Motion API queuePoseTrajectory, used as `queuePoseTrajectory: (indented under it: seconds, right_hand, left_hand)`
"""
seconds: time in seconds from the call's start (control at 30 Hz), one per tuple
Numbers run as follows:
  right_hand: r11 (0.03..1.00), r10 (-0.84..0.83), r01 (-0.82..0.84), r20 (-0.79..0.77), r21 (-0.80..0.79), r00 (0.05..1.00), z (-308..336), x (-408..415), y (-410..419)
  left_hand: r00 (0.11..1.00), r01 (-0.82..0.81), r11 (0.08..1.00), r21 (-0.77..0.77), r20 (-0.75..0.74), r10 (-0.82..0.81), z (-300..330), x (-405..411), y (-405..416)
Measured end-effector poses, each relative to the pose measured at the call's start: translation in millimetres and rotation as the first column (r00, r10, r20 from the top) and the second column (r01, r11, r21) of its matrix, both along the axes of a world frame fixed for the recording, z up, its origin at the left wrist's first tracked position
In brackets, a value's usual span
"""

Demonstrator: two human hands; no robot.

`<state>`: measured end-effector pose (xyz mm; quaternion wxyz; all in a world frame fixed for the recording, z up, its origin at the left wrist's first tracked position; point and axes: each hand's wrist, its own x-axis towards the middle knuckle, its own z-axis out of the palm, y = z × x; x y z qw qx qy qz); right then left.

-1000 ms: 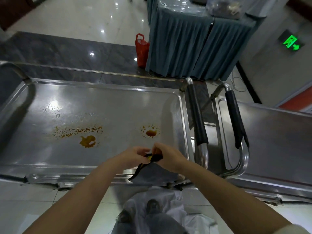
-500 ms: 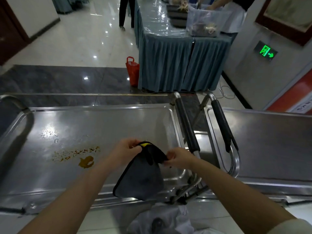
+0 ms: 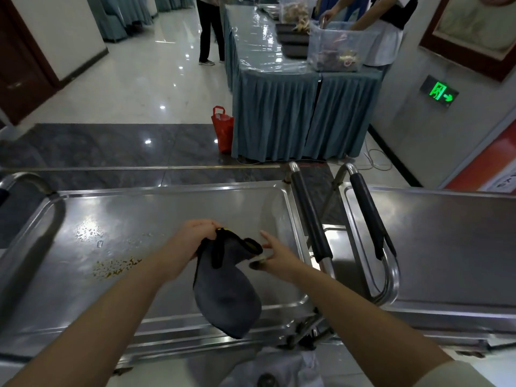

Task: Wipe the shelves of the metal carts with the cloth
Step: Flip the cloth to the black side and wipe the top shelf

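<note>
Stained cart shelf (image 3: 156, 219), orange crumbs (image 3: 116, 268)

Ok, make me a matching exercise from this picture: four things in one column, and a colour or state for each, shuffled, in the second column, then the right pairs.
Things:
1. cloth
2. bag on the floor
3. exit sign
4. left cart's top shelf

Colour or state:
A. glowing green
B. dark grey, hanging from the left hand
C. spotted with orange-brown stains
D. red

Pairs: 1-B, 2-D, 3-A, 4-C
</note>
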<state>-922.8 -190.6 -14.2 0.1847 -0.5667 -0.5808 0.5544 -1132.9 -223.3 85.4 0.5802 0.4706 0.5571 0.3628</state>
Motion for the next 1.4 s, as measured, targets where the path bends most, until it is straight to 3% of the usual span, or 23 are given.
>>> queuePoseTrajectory:
  seconds: [0.13, 0.23, 0.37, 0.5, 0.6, 0.7, 0.83, 1.03, 1.23, 1.4]
  right_hand:
    - [0.985, 0.169, -0.163, -0.115, 0.062, 0.979, 14, -16, 3]
    - [0.992, 0.121, -0.109, -0.244, 0.062, 0.962, 35, -19, 7]
    - [0.991, 0.006, 0.030, -0.268, 0.129, 0.963, 67, -8, 23]
    - [0.986, 0.078, -0.013, -0.392, 0.167, 0.916, 96, -10, 21]
    - [0.988, 0.097, -0.034, -0.430, 0.152, 0.897, 102, -17, 14]
    - [0.994, 0.087, -0.053, -0.412, 0.094, 0.907, 86, -16, 7]
    - [0.991, 0.041, -0.082, -0.350, -0.103, 0.936, 48, -10, -7]
    - [0.930, 0.166, -0.186, -0.091, -0.318, 0.982, -16, 1, -35]
    - [0.955, 0.080, -0.076, 0.001, -0.288, 0.997, -60, 0, -33]
    - [0.986, 0.039, 0.000, 0.229, -0.167, 0.973, -94, -4, -25]
  left_hand:
    - [0.999, 0.020, 1.000, 0.000, 0.026, -0.020, 8, -14, 3]
    - [0.998, -0.055, 0.998, 0.026, 0.007, 0.055, 6, -32, 9]
    - [0.981, -0.179, 0.982, 0.055, 0.088, 0.173, 14, -55, 12]
    - [0.974, -0.168, 0.980, 0.111, 0.170, 0.148, 28, -69, 11]
    - [0.966, -0.166, 0.985, 0.046, 0.209, 0.153, 26, -73, 6]
    - [0.975, -0.111, 0.986, -0.123, 0.179, 0.132, 6, -70, -5]
    - [0.992, 0.009, 0.933, -0.360, 0.120, 0.037, -40, -69, -30]
    - [0.995, 0.049, 0.802, -0.595, -0.040, -0.090, -114, -63, -59]
    - [0.990, -0.101, 0.793, -0.601, -0.137, 0.022, -155, -60, -65]
    - [0.966, -0.183, 0.903, -0.389, -0.243, 0.091, -176, -43, -54]
